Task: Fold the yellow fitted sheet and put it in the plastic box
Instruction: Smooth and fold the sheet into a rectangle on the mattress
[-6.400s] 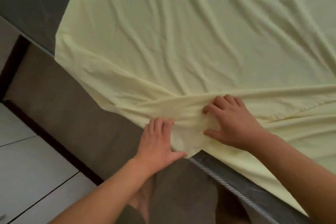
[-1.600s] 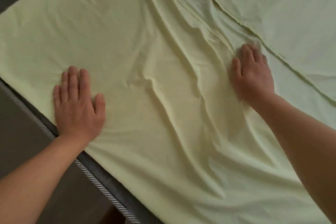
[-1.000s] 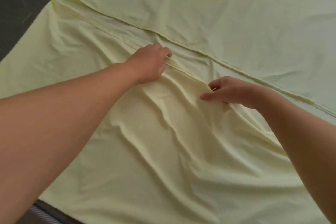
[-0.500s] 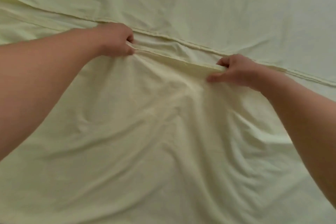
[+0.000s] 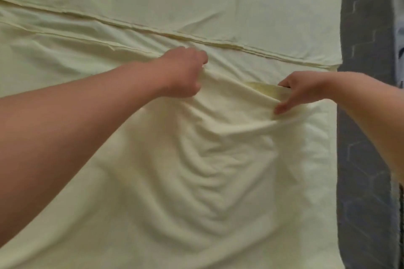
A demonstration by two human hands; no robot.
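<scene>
The yellow fitted sheet (image 5: 175, 181) lies spread flat and fills most of the head view, wrinkled in its near half. Two of its hemmed edges meet along a seam line (image 5: 218, 42) running across the upper part. My left hand (image 5: 183, 72) is closed on the near hem close to that line. My right hand (image 5: 299, 90) pinches the same hem further right, thumb under and fingers over the fabric. The cloth bunches between and below the two hands. No plastic box is in view.
A dark grey mattress surface with a hexagon pattern (image 5: 367, 116) shows along the right side, beyond the sheet's right edge (image 5: 337, 28).
Both hands have shifted to the right along the near hem, still gripping it. The view moved right too, and the grey mattress strip has come into sight.
</scene>
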